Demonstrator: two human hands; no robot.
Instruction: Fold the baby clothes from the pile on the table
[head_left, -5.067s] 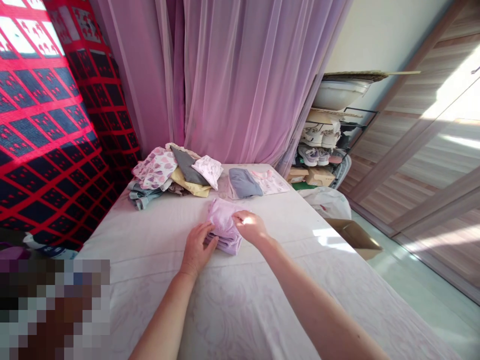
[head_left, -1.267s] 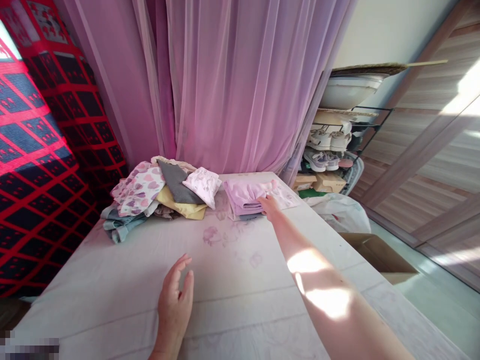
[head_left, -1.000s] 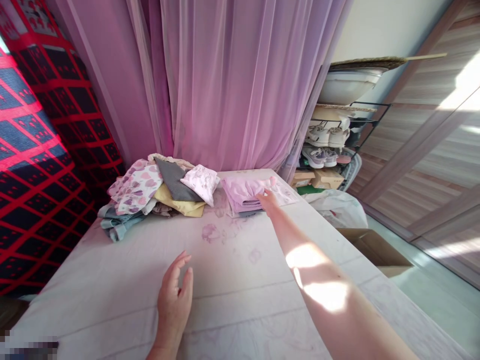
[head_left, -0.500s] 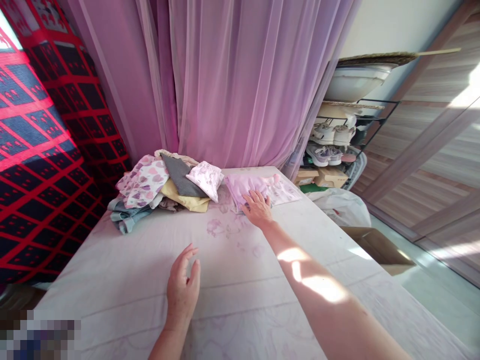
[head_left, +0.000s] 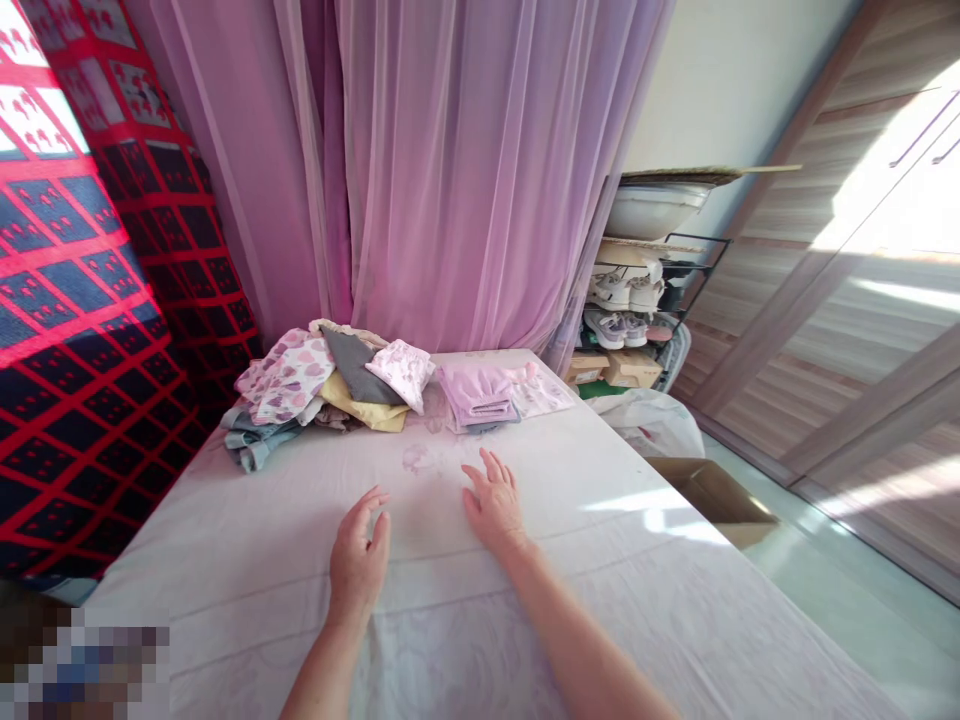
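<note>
My left hand and my right hand hover low over the white bed sheet, both open with fingers spread and nothing in them. Beyond my right hand lies a folded lilac garment on top of a small stack at the far end of the bed. To its left sits a loose heap of clothes with a heart-print piece, a grey piece, a yellow piece and a pale pink piece. A pink printed cloth lies flat to the right of the folded stack.
A pink sheer curtain hangs behind the bed. A red and dark checked blanket hangs at the left. At the right stand a shoe rack, a white bag and a cardboard box on the floor.
My right hand has left the folded lilac garment on the far stack and drawn back toward me. My left hand has hardly moved. The view has shifted slightly.
</note>
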